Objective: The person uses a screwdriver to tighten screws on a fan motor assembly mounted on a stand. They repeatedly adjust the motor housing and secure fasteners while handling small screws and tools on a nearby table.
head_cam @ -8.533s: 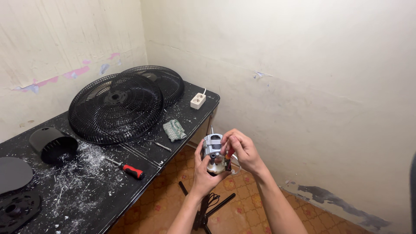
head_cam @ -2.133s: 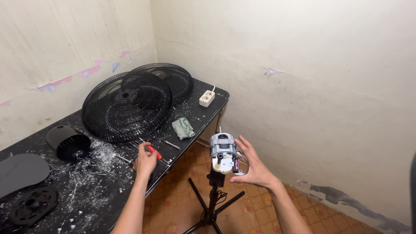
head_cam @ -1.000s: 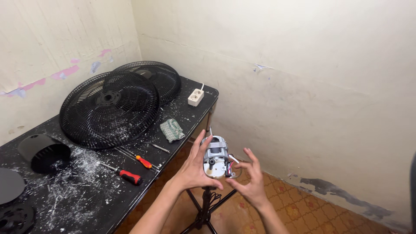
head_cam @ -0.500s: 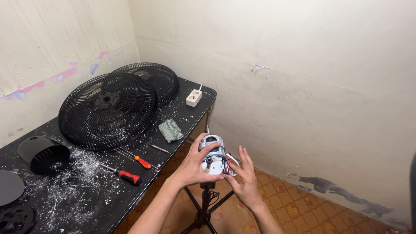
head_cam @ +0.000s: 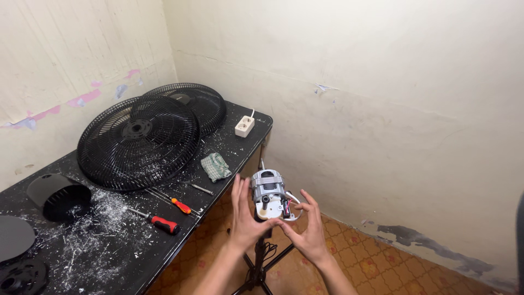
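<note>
Both hands cup a small grey metal fan motor with a round white base (head_cam: 268, 195), which sits on top of a black tripod stand (head_cam: 258, 262) over the orange tiled floor (head_cam: 382, 267). The left hand (head_cam: 244, 218) has its fingers spread and upright against the motor's left side, the thumb reaching under the base. The right hand (head_cam: 308, 232) curls loosely below and right of the motor, fingertips touching its lower edge beside thin wires. Well left of the fingers, on a black table (head_cam: 109, 251), lie two red-handled screwdrivers (head_cam: 164, 216), a crumpled green cloth (head_cam: 215, 166) and two black wire fan grilles (head_cam: 147, 136).
</note>
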